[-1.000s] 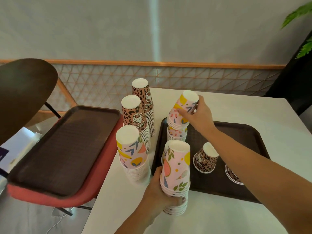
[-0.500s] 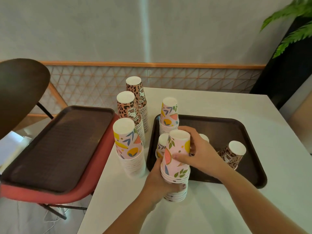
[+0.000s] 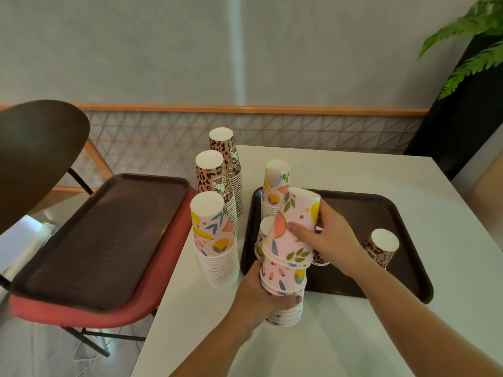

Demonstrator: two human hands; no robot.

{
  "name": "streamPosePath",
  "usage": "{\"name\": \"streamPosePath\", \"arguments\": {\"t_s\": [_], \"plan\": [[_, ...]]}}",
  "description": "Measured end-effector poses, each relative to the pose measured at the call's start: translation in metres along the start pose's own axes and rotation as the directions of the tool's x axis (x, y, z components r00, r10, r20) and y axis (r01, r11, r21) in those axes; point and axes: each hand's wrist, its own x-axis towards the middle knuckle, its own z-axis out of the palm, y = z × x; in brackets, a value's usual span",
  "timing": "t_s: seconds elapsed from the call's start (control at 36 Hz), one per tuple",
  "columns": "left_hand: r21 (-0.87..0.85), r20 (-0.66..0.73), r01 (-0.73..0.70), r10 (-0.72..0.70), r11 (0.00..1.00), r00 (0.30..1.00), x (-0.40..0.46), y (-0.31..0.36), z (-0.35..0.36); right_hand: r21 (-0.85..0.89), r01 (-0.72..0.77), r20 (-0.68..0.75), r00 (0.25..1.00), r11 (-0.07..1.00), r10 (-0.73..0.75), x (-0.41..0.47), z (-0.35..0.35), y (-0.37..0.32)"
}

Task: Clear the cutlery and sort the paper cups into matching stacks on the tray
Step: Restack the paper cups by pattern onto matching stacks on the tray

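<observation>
My left hand (image 3: pixel 261 292) grips the lower part of a stack of pink fruit-print paper cups (image 3: pixel 284 297) standing at the near edge of the brown tray (image 3: pixel 402 270). My right hand (image 3: pixel 329 238) holds the top fruit-print cups (image 3: pixel 292 229) of that stack, tilted to the right. On the tray stand another fruit-print stack (image 3: pixel 275 189), a small fruit-print cup (image 3: pixel 264 232) partly hidden behind the held stack, and one upside-down leopard-print cup (image 3: pixel 381 248). Another leopard-print cup (image 3: pixel 319 258) peeks out under my right hand.
Left of the tray on the white table (image 3: pixel 408 336) stand a tall fruit-print stack (image 3: pixel 215 238) and two tall leopard-print stacks (image 3: pixel 213 178) (image 3: pixel 228 153). A second brown tray (image 3: pixel 100 238) lies on a red chair (image 3: pixel 89 314) at the left. A plant (image 3: pixel 471 42) is at the far right.
My right hand left the far fruit-print stack, came to the near stack and now tilts and lifts its top cups. My left hand keeps its grip on the stack's base.
</observation>
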Motion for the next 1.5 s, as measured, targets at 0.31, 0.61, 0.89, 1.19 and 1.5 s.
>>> {"name": "streamPosePath", "arguments": {"t_s": [0.31, 0.61, 0.89, 1.19, 1.5], "plan": [[0.021, -0.039, 0.071, -0.070, 0.997, 0.997, 0.011, -0.014, -0.004, 0.412, 0.080, -0.277, 0.960, 0.908, 0.041, 0.077, -0.015, -0.009], [0.007, -0.055, 0.060, -0.060, 0.998, 0.997, 0.015, -0.015, -0.010, 0.000, 0.170, -0.383, 0.911, 0.986, -0.157, 0.141, 0.011, 0.002], [-0.026, -0.052, 0.060, -0.061, 0.998, 0.997, 0.016, -0.008, -0.006, -0.005, 0.155, -0.257, 0.955, 0.988, -0.151, 0.087, 0.002, 0.013], [-0.064, -0.024, -0.014, 0.013, 0.998, 1.000, 0.003, 0.017, 0.005, -0.016, -0.034, 0.237, 0.971, 0.999, 0.036, -0.014, 0.004, 0.019], [-0.026, 0.005, 0.003, -0.003, 1.000, 1.000, 0.003, 0.020, 0.003, -0.005, -0.059, 0.137, 0.989, 0.998, 0.059, -0.015, 0.010, 0.016]]}}
